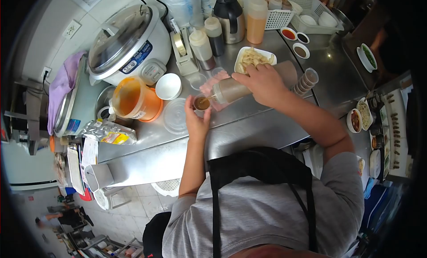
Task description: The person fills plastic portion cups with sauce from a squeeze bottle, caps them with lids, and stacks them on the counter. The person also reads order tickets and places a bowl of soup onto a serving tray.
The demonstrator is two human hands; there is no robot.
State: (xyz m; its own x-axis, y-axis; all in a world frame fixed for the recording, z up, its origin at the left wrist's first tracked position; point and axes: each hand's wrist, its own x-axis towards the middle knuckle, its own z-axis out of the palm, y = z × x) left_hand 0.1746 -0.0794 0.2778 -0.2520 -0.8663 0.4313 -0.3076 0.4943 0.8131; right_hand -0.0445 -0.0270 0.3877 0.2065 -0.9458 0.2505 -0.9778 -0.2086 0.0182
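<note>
My left hand (197, 121) holds a small clear cup (201, 103) with brown sauce in it, above the steel counter. In my right hand (263, 83) is a large squeeze bottle (232, 89) of brownish liquid, tilted nearly flat, its nozzle at the rim of the cup. A thin line of sauce runs between nozzle and cup. Behind the bottle lie pink packets (214, 82) and a white dish (243, 58) of pale sliced food. Right of the bottle leans a stack of small clear cups (306, 82). A round clear lid (176, 116) lies left of my left hand.
A rice cooker (129, 44), an orange tub (133, 102) and a white bowl (168, 86) stand on the left. At the back are a tape dispenser (184, 57), several sauce bottles and a thermos (228, 20). Small sauce dishes (301, 51) sit back right. A person appears far lower left.
</note>
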